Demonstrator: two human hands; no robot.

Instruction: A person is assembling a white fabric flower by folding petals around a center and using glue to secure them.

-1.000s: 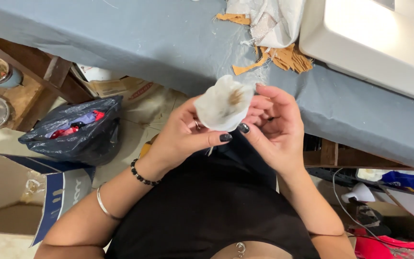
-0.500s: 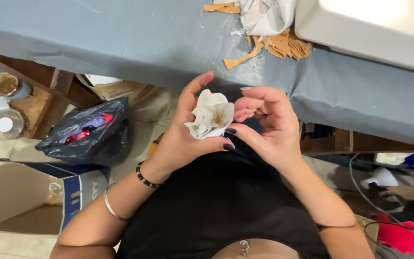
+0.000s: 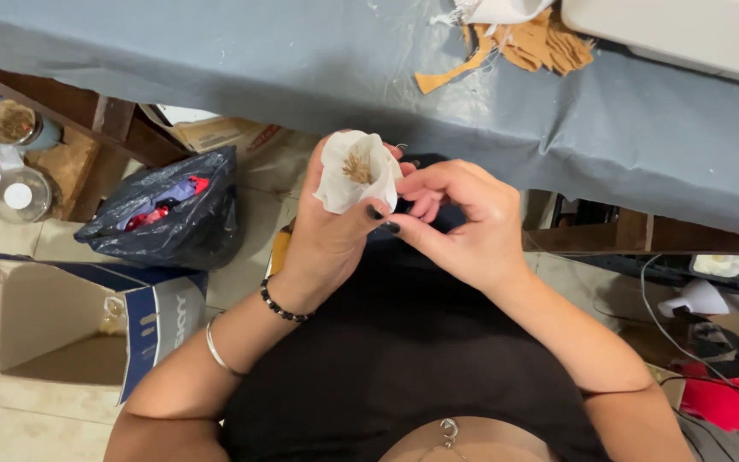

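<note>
Your left hand (image 3: 331, 235) grasps a white fabric flower (image 3: 356, 171) from below, fingers wrapped around its gathered base, holding it above your lap just near of the table edge. The flower has a tan centre. Your right hand (image 3: 459, 218) pinches the flower's right side between thumb and forefinger. The grey cloth-covered table (image 3: 215, 60) lies far of both hands. To the left, on the floor, sit a black plastic bag (image 3: 173, 214) and an open cardboard box (image 3: 70, 325).

Open blue-and-white carton (image 3: 87, 329), floor left
</note>
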